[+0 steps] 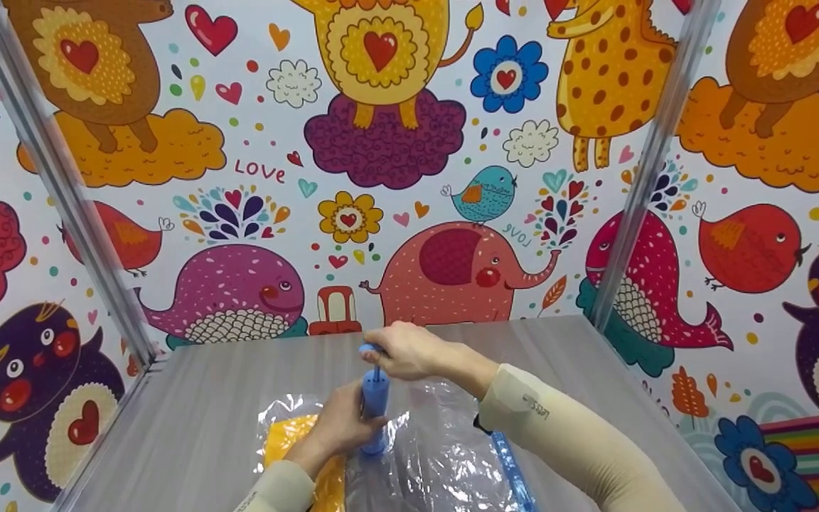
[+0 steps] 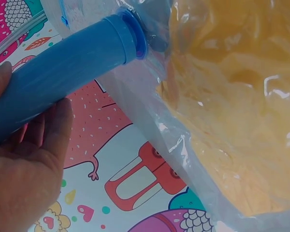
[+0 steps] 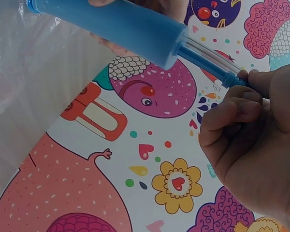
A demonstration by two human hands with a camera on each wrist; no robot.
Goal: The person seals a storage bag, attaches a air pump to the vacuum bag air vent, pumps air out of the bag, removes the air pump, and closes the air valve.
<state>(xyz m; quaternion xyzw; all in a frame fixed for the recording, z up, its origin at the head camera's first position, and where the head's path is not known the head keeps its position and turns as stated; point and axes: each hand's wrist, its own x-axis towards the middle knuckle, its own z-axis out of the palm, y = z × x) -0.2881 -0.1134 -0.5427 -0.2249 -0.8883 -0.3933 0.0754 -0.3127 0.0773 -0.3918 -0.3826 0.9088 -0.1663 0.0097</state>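
A blue hand pump (image 1: pixel 375 395) stands upright over a clear plastic vacuum bag (image 1: pixel 445 455), its lower end against the bag. My left hand (image 1: pixel 342 419) grips the pump's barrel, fingers curled round it in the left wrist view. Above it, my right hand (image 1: pixel 409 352) holds the pump's handle (image 1: pixel 370 348), with part of the rod showing between handle and barrel. In the right wrist view the fingers curl round the handle end. Something orange-yellow (image 1: pixel 288 434) lies inside the bag on the left; the left wrist view shows it large beside the pump's base.
The bag lies on a grey wood-grain table (image 1: pixel 217 391). A blue strip (image 1: pixel 512 473) runs along the bag's right side. Printed cartoon walls (image 1: pixel 239 213) enclose the table, with metal posts (image 1: pixel 107 277) at the corners.
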